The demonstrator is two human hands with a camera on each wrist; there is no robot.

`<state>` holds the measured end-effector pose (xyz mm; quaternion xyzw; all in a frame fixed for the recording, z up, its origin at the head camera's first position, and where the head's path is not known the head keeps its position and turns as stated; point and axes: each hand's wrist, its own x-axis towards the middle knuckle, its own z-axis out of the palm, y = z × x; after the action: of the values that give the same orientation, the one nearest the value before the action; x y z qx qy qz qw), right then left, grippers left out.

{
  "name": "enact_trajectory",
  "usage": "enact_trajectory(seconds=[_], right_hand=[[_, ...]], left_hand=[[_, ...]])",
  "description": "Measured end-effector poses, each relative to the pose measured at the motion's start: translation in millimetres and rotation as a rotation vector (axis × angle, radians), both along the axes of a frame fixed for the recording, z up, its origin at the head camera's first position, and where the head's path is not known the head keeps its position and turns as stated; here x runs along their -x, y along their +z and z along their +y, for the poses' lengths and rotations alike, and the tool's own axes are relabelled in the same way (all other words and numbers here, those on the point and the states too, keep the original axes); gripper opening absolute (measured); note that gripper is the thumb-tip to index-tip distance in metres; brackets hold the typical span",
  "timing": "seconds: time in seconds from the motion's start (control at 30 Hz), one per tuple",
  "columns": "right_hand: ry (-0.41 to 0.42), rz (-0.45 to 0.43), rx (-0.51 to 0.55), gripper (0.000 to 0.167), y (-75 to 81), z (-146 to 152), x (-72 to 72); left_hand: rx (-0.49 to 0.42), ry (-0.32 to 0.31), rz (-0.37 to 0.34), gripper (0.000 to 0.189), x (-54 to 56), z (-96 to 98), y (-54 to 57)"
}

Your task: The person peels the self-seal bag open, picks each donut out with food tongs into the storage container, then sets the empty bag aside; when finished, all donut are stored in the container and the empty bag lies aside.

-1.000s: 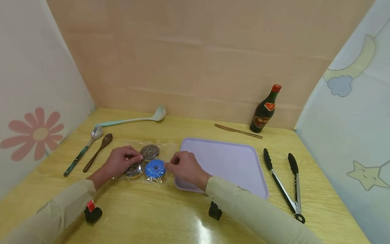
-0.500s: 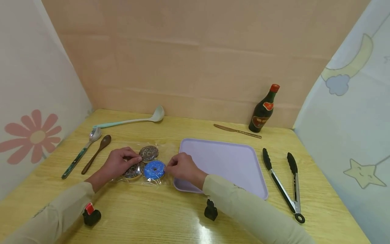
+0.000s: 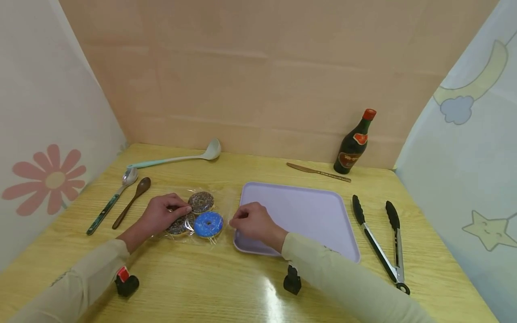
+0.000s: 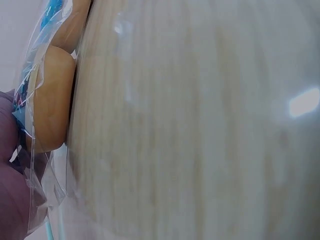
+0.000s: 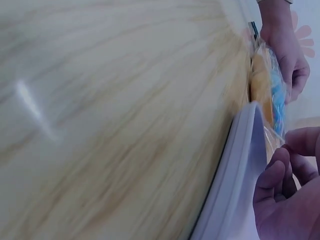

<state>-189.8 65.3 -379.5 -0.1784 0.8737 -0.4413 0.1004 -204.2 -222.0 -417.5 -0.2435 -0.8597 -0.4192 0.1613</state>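
A clear plastic bag (image 3: 226,199) lies on the table with two brown-iced doughnuts, one far (image 3: 201,202) and one near (image 3: 181,225), and a blue-iced doughnut (image 3: 214,226) inside. My left hand (image 3: 159,213) holds the bag down at its left, thumb and fingers over the near brown doughnut and partly hiding it. The left wrist view shows a doughnut's tan side (image 4: 52,100) under the plastic. At the bag's right edge, my right hand (image 3: 258,223) pinches the film between thumb and curled fingers, above the left rim of a lilac tray (image 3: 303,213).
Left of the bag lie a wooden spoon (image 3: 137,194), a green-handled metal spoon (image 3: 114,198) and, farther back, a ladle (image 3: 181,158). A knife (image 3: 319,172) and a dark bottle (image 3: 352,146) are behind the tray. Black-tipped tongs (image 3: 379,251) lie spread to its right.
My right hand has moved slightly right, away from the blue doughnut, along the bag's edge. My left hand stays in place on the bag.
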Motion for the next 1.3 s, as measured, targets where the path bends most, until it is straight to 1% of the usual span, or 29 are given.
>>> enact_trajectory(seconds=[0.2,0.3,0.43,0.53,0.7,0.83,0.9,0.97,1.13,1.3], right_hand=[[-0.033,0.002,-0.068,0.011,-2.6,11.9,3.9],[-0.031,-0.018,-0.089,0.011,-2.5,14.4,4.5],[-0.034,-0.031,-0.113,0.012,-1.5,14.1,5.9],[-0.039,-0.029,-0.119,0.015,1.3,11.4,9.6],[-0.052,-0.024,-0.112,0.023,7.7,-0.5,20.6],[-0.074,-0.022,-0.128,0.025,9.6,-9.9,28.0],[-0.080,-0.014,-0.132,0.024,9.7,-12.6,29.9],[-0.087,0.014,-0.139,0.023,8.1,-14.6,31.5],[-0.099,0.078,-0.110,0.019,5.5,-15.8,31.8],[-0.121,0.092,-0.090,0.017,4.5,-12.6,31.8]], left_hand=[[0.001,0.001,0.000,0.008,-1.1,1.6,2.2],[0.001,0.002,-0.009,0.007,-2.2,2.6,4.0],[0.003,-0.004,-0.016,0.006,-0.9,1.9,4.0],[0.008,-0.003,-0.010,0.006,0.5,0.3,3.9],[0.006,0.009,-0.003,0.007,0.2,-0.9,3.3],[-0.014,-0.005,-0.017,0.007,-0.3,3.0,2.3],[-0.022,-0.015,-0.028,0.006,-0.2,5.2,2.2],[-0.027,-0.018,-0.036,0.006,-0.1,6.7,2.4],[-0.023,0.000,-0.041,0.007,-0.3,6.4,4.4],[-0.014,0.002,-0.041,0.007,-0.6,3.1,4.2]])
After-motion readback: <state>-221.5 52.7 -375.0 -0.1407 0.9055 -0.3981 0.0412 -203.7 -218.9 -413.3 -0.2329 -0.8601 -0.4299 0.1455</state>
